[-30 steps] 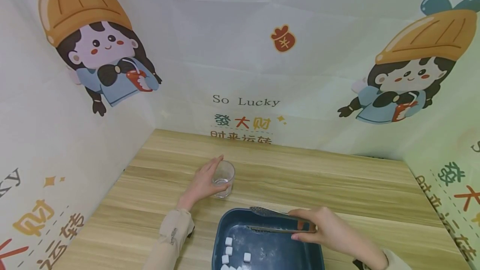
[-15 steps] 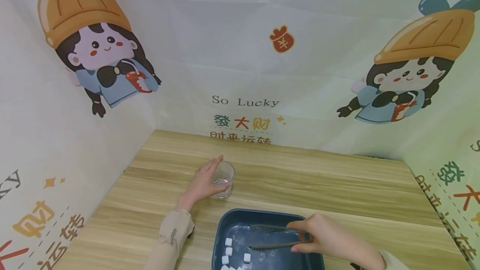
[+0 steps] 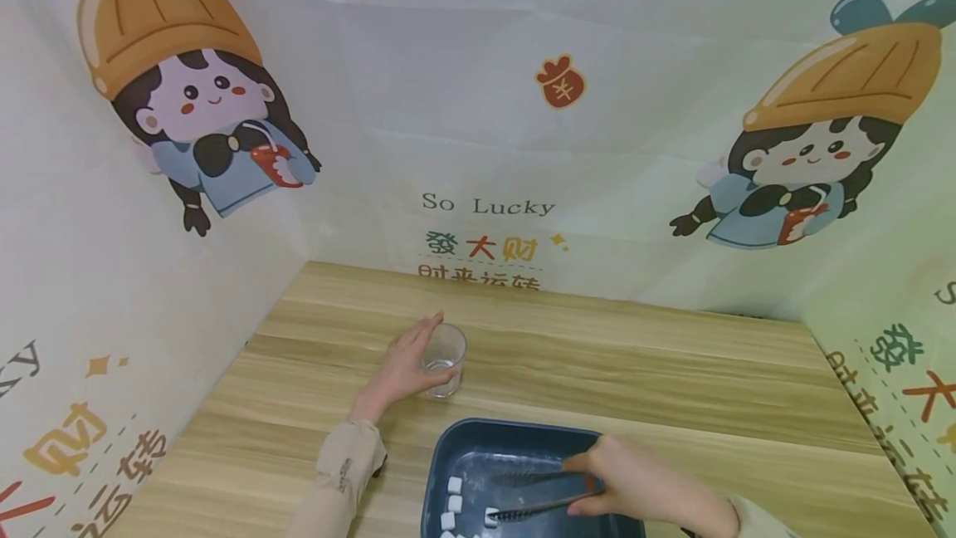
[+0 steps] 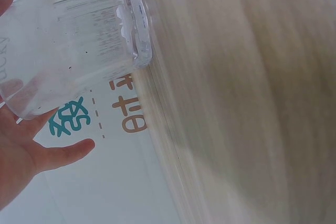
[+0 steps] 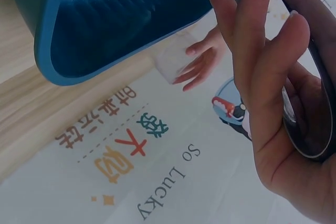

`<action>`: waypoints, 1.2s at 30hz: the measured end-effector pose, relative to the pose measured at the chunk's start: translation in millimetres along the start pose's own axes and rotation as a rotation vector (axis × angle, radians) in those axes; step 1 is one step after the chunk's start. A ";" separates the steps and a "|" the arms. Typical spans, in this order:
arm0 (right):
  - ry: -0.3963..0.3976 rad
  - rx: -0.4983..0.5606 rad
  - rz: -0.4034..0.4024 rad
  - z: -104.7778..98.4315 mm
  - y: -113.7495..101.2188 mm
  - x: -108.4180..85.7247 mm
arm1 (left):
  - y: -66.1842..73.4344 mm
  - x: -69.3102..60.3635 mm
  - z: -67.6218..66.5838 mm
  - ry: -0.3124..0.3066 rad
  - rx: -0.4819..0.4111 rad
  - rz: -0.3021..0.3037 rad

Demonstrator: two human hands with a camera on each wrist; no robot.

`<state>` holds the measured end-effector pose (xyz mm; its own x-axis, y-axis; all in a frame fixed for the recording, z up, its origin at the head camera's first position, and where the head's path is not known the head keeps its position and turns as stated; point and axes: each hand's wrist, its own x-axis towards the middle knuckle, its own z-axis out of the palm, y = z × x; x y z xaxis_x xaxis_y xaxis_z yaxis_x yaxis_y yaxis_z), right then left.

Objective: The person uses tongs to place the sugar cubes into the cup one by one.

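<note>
The tongs point(image 3: 541, 508) have been brought down to a white cube point(image 3: 490, 513). At left, an upright glass point(image 3: 450, 345) is held on the surface point(image 3: 635, 364) by the left hand's fingers point(image 3: 431, 324). Other cubes point(image 3: 455, 504) are seen left in the tray point(image 3: 523, 448). The parted tongs are gripped by the right hand point(image 3: 642, 480).

Head camera looks forward and down; wrist views (closer, tilted) share the glass point(image 4: 73, 45).

Creased white backdrop point(image 3: 418, 65), across top. Orange-hatted cartoon figure point(image 3: 205, 106), upper left; matching figure point(image 3: 810, 139), upper right. Red pouch print point(image 3: 560, 83), top, right of centre. "So Lucky" lettering point(image 3: 514, 207), mid-frame; coloured Chinese characters point(image 3: 481, 249) just under. Wood-grain tabletop point(image 3: 635, 364), lower half.
</note>
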<state>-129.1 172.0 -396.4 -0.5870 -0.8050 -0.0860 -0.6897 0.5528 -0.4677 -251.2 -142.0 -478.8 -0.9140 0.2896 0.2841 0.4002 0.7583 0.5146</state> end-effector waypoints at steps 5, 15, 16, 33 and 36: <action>-0.017 -0.008 0.009 2.9 -1.0 4.5 | 0.3 -0.4 -0.5 0.007 0.005 0.010; -0.051 -0.019 0.035 10.4 0.5 10.9 | 1.2 -0.5 -1.4 -0.009 -0.008 -0.012; -0.054 -0.023 0.044 10.9 0.3 11.4 | 1.2 -0.4 -1.4 -0.011 -0.009 -0.015; -0.046 -0.113 0.069 19.0 -2.7 14.0 | 0.0 -0.9 -0.4 0.002 -0.005 -0.010; -0.048 -0.114 0.070 19.7 -2.5 14.5 | -0.6 -0.7 0.3 0.003 -0.004 -0.010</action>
<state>-127.6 154.7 -413.8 -0.6164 -0.7713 -0.1585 -0.6927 0.6268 -0.3567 -250.8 -142.5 -479.5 -0.9177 0.2800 0.2818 0.3914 0.7588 0.5207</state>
